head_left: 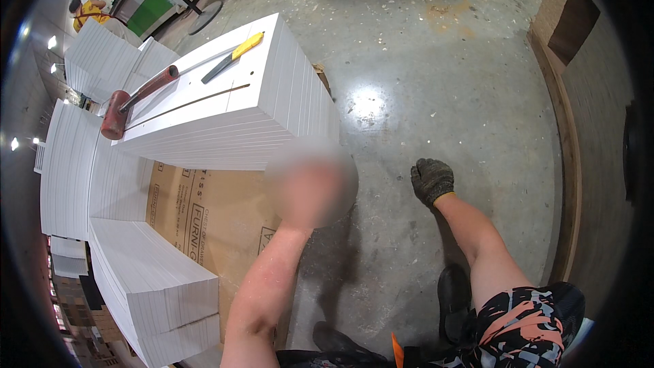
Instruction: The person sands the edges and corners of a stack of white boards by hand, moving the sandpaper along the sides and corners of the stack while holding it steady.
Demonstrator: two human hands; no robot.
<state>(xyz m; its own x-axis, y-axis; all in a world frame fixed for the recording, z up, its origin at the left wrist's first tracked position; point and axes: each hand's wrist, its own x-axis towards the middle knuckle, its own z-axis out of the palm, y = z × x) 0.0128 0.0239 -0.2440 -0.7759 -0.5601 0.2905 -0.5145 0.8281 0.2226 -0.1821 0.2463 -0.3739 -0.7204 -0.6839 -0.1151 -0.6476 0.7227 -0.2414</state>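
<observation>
My left hand (310,187) is by the near right corner of a tall stack of white boards (300,88). A blur covers it, so its fingers and any contact with the boards cannot be made out. Over the concrete floor to the right is my right hand (432,180) in a dark knitted glove, its fingers curled in and nothing showing in them. On top of the stack lie a mallet (129,105) with a reddish head and handle, and a utility knife (235,56) with a yellow end. The top board has a long groove and small holes.
Printed brown cardboard (197,204) lies between the white stacks. More white boards (167,286) stand at the left. A wooden-edged panel (569,163) runs along the right. My dark shoe (454,300) is below. A person in yellow (88,12) is at the far left.
</observation>
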